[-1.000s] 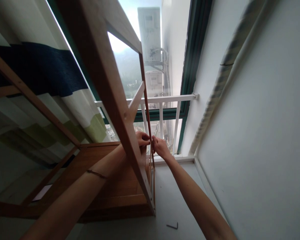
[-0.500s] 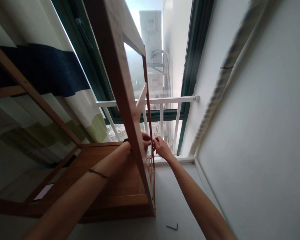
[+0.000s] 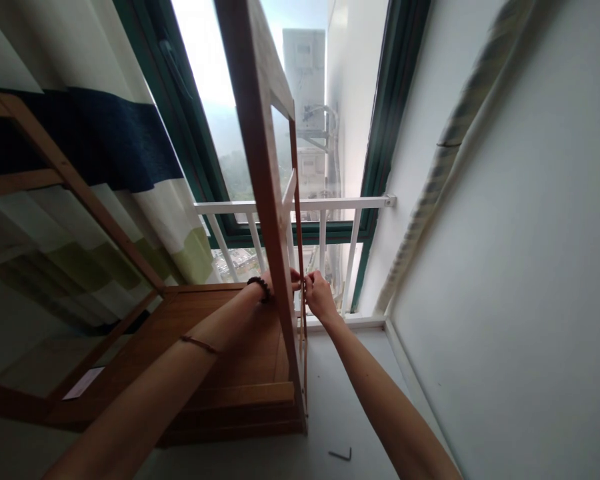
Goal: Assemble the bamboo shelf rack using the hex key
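A wooden rack frame [image 3: 266, 173] stands upright on its shelf board [image 3: 200, 313]. At its thin far post [image 3: 300, 233], both hands meet from opposite sides. My left hand [image 3: 294, 280] reaches behind the near post, which hides much of it; its fingertips are closed against the far post. My right hand [image 3: 321, 297] is at the outer side of that post, fingers curled in a pinch. Whatever small thing lies between the fingers is too small to make out. On the pale floor lies an L-shaped hex key [image 3: 341, 455].
White railing bars [image 3: 340, 202] cross the green-framed window behind the rack. A striped curtain [image 3: 130, 147] hangs at left, and a wall [image 3: 520, 267] with a wrapped pipe [image 3: 425, 207] rises at right. A pale card [image 3: 84, 383] lies at the rack's lower left.
The near post appears farther right and steeper in view, exposing more window to its left. Both hands stay at the far post, with the right fingers slightly more curled.
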A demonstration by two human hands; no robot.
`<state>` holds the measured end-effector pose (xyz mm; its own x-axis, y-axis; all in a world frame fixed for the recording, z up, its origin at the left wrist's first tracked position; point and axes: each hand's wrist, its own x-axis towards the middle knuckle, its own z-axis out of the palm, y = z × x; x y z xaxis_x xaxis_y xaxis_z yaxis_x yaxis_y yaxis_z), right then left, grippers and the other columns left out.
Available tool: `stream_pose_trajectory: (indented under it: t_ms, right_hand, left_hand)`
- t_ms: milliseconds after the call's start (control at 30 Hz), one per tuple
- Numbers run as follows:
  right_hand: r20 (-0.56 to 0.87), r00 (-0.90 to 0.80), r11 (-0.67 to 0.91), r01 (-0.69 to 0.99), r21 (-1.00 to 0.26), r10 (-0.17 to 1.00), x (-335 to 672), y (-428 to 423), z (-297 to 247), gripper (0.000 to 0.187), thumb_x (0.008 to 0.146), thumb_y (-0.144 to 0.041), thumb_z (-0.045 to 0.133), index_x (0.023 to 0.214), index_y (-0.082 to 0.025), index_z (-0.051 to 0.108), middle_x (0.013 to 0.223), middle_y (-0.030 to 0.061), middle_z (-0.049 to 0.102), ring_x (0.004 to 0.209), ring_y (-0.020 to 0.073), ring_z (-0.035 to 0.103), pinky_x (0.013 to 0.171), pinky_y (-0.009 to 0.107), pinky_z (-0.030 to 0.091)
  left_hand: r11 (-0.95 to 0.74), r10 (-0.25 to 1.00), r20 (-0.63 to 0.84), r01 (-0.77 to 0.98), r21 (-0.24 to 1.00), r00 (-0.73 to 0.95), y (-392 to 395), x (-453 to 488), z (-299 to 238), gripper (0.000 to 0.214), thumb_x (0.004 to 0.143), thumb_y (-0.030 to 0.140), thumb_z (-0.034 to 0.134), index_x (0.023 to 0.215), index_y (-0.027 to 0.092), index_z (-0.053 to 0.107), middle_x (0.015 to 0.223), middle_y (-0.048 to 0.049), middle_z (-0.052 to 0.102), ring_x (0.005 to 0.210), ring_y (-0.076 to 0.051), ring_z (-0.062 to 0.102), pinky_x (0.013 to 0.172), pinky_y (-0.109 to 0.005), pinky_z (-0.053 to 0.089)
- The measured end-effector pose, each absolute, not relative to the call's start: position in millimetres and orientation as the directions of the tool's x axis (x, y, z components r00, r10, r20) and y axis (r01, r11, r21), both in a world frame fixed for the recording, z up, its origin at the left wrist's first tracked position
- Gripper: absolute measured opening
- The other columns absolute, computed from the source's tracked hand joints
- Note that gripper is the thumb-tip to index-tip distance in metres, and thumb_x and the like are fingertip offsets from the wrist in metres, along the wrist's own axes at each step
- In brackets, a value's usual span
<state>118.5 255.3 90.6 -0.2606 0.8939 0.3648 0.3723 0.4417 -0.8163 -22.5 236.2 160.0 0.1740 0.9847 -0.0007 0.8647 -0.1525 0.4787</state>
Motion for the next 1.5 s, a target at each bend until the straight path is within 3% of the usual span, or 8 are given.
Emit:
stream_pose_trajectory:
  t_ms: [67,267,500,700,1000,1233,1367,1500]
  right_hand:
    - [0.37,-0.218,0.429,0.399,-0.811,0.903,117,254,91,0.017,0.088,-0.028,0.035,0.083,-0.017,0.048,0.077,0.0057,0.058,0.072,0.0159,0.057,0.066,0.029,0.045]
    - [0.311,-0.259,0.355,0.144,-0.924,0.915,120,249,82,0.02,0.085,-0.036,0.039,0.086,-0.018,0.048,0.079,0.0026,0.058,0.057,0.0106,0.056,0.055,0.024,0.047]
    - [0.243,-0.241,0.315,0.333,-0.889,0.94,118,250,89,0.018,0.086,-0.03,0.038,0.079,-0.017,0.049,0.073,0.0024,0.057,0.06,0.0116,0.055,0.06,0.026,0.047]
    - [0.225,-0.23,0.241,0.047,-0.969,0.947,121,239,96,0.018,0.081,-0.034,0.044,0.086,-0.017,0.05,0.087,0.0042,0.058,0.057,0.0095,0.056,0.047,0.022,0.048]
    - [-0.057,-0.218,-0.101,-0.196,-0.975,0.974,121,230,81,0.028,0.078,-0.04,0.047,0.092,-0.016,0.051,0.087,0.0068,0.058,0.056,0.0096,0.057,0.04,0.019,0.046]
    - [-0.077,-0.369,-0.021,0.152,-0.988,0.926,167,176,48,0.023,0.081,-0.035,0.041,0.084,-0.015,0.051,0.07,0.0012,0.054,0.048,0.0069,0.051,0.036,0.016,0.035]
    - [-0.367,-0.407,0.012,0.683,-0.731,0.837,204,130,7,0.02,0.083,-0.025,0.034,0.081,-0.016,0.051,0.057,-0.0005,0.054,0.043,0.0078,0.051,0.038,0.017,0.037]
    - [-0.646,-0.427,-0.035,0.818,-0.574,0.632,220,78,-28,0.013,0.072,-0.012,0.046,0.06,-0.014,0.05,0.04,-0.0015,0.047,0.033,0.0111,0.048,0.037,0.022,0.041]
  left_hand:
    - [-0.165,0.983,0.011,0.87,0.465,0.181,235,-22,161,0.026,0.067,0.036,0.057,0.076,0.013,0.067,0.067,-0.0018,0.064,0.066,-0.015,0.056,0.061,-0.023,0.041]
    - [-0.17,0.982,0.02,0.826,0.537,0.19,232,-22,161,0.028,0.066,0.039,0.058,0.075,0.014,0.067,0.065,-0.001,0.063,0.063,-0.014,0.054,0.056,-0.022,0.038]
    - [-0.187,0.98,0.035,0.837,0.514,0.197,235,-24,157,0.027,0.066,0.038,0.056,0.07,0.013,0.067,0.059,0.0001,0.059,0.06,-0.013,0.051,0.056,-0.022,0.037]
    - [-0.197,0.977,0.034,0.837,0.51,0.209,232,-25,158,0.026,0.067,0.033,0.054,0.08,0.016,0.068,0.065,0.0003,0.062,0.064,-0.014,0.053,0.059,-0.021,0.039]
    - [-0.158,0.981,-0.033,0.877,0.453,0.193,219,-21,170,0.022,0.067,0.023,0.052,0.082,0.017,0.067,0.076,-0.0038,0.066,0.073,-0.018,0.057,0.067,-0.025,0.043]
    - [-0.11,0.994,0.039,0.941,0.321,0.103,114,-52,180,0.038,0.067,0.032,0.057,0.103,0.02,0.063,0.125,-0.0091,0.053,0.116,-0.03,0.041,0.101,-0.041,0.027]
    - [-0.117,0.975,0.221,0.849,0.516,0.001,18,-60,177,0.031,0.078,0.042,0.045,0.098,0.025,0.063,0.107,-0.0041,0.06,0.101,-0.021,0.052,0.091,-0.029,0.038]
    - [0.165,0.986,-0.113,0.675,0.719,-0.12,-58,-70,147,0.032,0.079,0.049,0.043,0.088,0.026,0.063,0.076,-0.0005,0.063,0.067,-0.016,0.055,0.062,-0.025,0.044]
